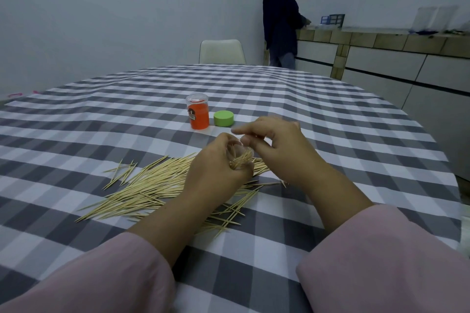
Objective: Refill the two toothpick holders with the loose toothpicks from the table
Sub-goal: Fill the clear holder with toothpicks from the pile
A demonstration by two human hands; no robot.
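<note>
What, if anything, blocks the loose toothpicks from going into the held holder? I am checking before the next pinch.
Nothing visible: the clear holder in the left hand is open-mouthed; the green lid lies apart.

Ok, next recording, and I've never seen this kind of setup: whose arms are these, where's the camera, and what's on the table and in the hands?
There is no machine here. One camera sits on a person's head, looking forward and down, so the pink-sleeved arms are that person's own. The left hand grips a small clear toothpick holder, tilted, with toothpick ends showing at its mouth. The right hand is at that mouth, fingers curled; whether they pinch toothpicks I cannot tell. On the checked tablecloth lie the loose toothpicks, with an orange holder standing upright beside a green lid. Another person stands at a counter behind.
</note>
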